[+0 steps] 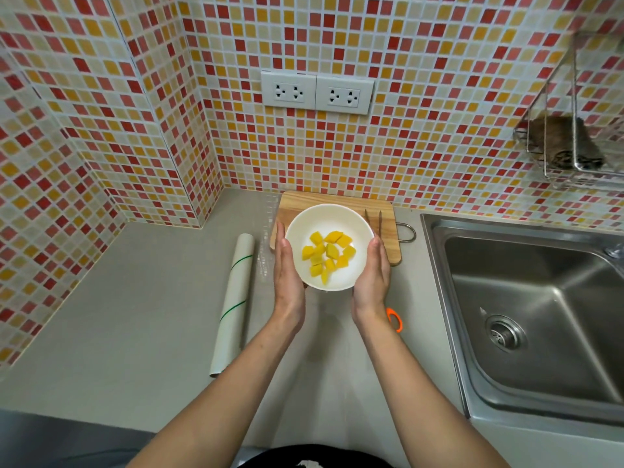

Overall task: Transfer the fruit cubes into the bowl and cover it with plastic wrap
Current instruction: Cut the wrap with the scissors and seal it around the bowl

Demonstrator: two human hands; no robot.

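Observation:
A white bowl (304, 228) holds several yellow fruit cubes (328, 254) and sits over the near edge of a wooden cutting board (388, 231). My left hand (287, 275) cups the bowl's left side and my right hand (371, 275) cups its right side. A roll of plastic wrap (233, 302) lies on the counter to the left of my left arm, with a clear sheet of wrap (265, 238) spread beside it. A pair of thin wooden tongs (373, 221) rests on the board just right of the bowl.
A steel sink (526, 315) fills the right side. An orange handle (395, 319) peeks out beside my right wrist. A wire rack (567, 146) with a brown cloth hangs on the tiled wall above the sink. Wall sockets (317, 92) are behind the board.

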